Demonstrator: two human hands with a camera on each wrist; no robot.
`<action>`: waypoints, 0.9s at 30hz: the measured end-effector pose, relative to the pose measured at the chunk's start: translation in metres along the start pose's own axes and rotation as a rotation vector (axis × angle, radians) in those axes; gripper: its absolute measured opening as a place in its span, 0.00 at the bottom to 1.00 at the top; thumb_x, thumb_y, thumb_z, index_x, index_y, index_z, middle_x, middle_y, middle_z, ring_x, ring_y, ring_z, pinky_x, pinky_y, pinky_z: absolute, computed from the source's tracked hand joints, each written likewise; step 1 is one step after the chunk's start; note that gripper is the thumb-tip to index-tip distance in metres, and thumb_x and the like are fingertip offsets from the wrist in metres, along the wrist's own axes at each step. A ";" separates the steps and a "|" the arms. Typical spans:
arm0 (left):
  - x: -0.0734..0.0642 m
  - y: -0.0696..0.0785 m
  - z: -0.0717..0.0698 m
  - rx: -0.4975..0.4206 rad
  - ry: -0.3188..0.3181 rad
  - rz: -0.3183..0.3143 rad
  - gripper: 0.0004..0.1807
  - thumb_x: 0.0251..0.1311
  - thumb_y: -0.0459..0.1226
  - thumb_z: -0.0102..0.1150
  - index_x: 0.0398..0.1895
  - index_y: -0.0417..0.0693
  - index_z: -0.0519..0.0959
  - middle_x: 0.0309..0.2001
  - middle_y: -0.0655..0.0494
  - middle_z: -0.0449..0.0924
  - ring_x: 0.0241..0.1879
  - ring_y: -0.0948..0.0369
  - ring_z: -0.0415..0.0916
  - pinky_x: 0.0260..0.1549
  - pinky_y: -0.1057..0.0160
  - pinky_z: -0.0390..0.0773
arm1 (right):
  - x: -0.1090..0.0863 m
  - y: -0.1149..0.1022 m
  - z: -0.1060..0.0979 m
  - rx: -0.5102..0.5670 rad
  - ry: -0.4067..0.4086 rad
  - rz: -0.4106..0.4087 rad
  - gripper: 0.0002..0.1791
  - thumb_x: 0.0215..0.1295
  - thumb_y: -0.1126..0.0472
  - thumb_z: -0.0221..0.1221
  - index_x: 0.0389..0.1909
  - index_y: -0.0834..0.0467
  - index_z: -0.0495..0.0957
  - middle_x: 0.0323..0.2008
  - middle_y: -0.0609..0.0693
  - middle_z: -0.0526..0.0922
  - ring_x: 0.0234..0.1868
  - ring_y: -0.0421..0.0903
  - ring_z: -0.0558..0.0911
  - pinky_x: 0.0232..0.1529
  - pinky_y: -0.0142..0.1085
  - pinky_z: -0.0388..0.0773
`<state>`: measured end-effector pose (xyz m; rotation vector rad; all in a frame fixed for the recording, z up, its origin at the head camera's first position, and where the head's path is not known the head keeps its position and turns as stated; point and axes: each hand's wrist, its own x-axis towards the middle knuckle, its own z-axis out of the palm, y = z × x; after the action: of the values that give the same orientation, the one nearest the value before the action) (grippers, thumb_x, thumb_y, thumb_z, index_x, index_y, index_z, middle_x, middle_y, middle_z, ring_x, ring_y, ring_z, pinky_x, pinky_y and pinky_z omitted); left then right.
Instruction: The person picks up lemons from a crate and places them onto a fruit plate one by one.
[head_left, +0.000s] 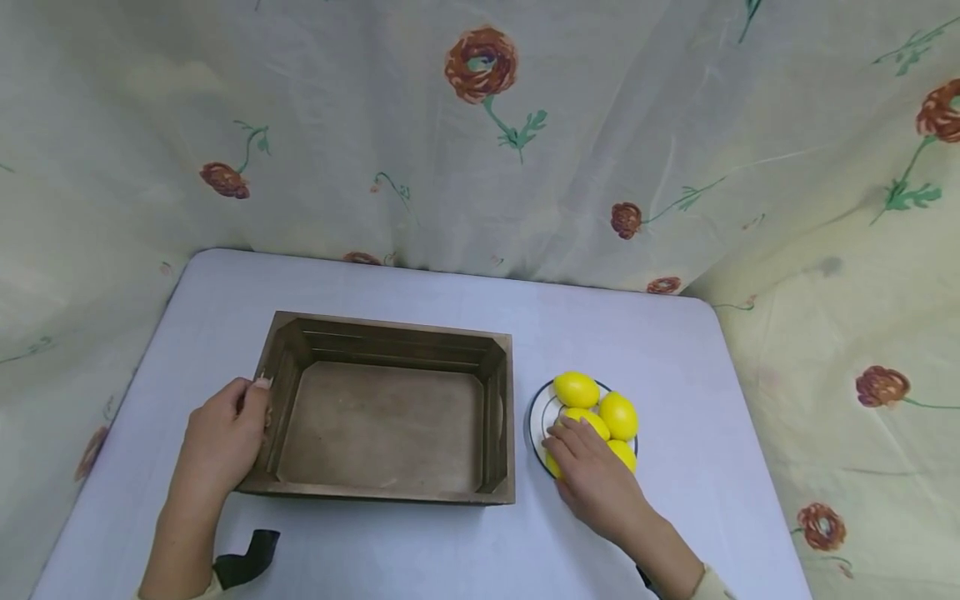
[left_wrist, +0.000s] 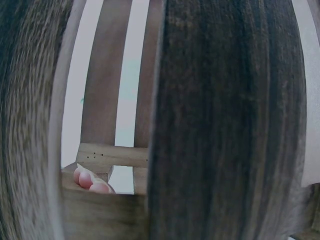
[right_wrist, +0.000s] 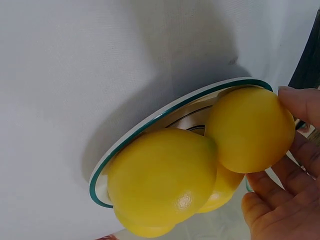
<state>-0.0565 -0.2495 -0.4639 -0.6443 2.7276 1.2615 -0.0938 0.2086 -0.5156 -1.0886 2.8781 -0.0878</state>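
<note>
A brown wooden crate (head_left: 390, 495) with slatted sides sits on the table, nothing inside it. My left hand (head_left: 223, 437) grips its left end wall, thumb over the rim; in the left wrist view the fingertips (left_wrist: 86, 178) show through the slats. To the right of the crate, a white plate (head_left: 538, 423) with a dark rim bears several yellow lemons (head_left: 576, 389). Over its near side, my right hand (head_left: 596, 482) holds a lemon (right_wrist: 250, 130), thumb on one side and fingers curled round the other. That lemon is still within the plate's rim.
The table (head_left: 645, 333) has a white cover. A curtain (head_left: 360, 100) with a flower print hangs behind it and at both sides. Black straps (head_left: 247, 560) show at my wrists. The crate and the plate stand a short gap apart.
</note>
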 end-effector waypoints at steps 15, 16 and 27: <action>0.000 -0.002 -0.001 -0.010 -0.011 -0.004 0.28 0.82 0.53 0.34 0.38 0.41 0.75 0.27 0.48 0.77 0.25 0.53 0.72 0.22 0.56 0.69 | 0.005 -0.004 0.005 0.036 0.021 0.022 0.34 0.49 0.64 0.81 0.59 0.61 0.81 0.63 0.58 0.80 0.72 0.58 0.72 0.73 0.50 0.64; 0.000 -0.002 -0.001 -0.011 -0.012 -0.004 0.28 0.82 0.54 0.34 0.38 0.41 0.75 0.27 0.48 0.77 0.25 0.53 0.72 0.21 0.56 0.69 | 0.005 -0.004 0.005 0.039 0.022 0.024 0.34 0.49 0.63 0.81 0.59 0.61 0.81 0.64 0.58 0.79 0.72 0.58 0.71 0.73 0.50 0.64; 0.000 -0.005 -0.001 -0.009 -0.007 -0.017 0.28 0.82 0.53 0.34 0.37 0.41 0.75 0.28 0.48 0.78 0.26 0.54 0.73 0.22 0.55 0.69 | 0.005 -0.001 -0.016 0.151 0.090 0.173 0.32 0.59 0.57 0.76 0.63 0.62 0.78 0.66 0.58 0.78 0.72 0.59 0.71 0.68 0.54 0.70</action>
<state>-0.0546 -0.2525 -0.4668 -0.6606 2.7069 1.2703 -0.0985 0.2051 -0.5002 -0.8278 2.9716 -0.3476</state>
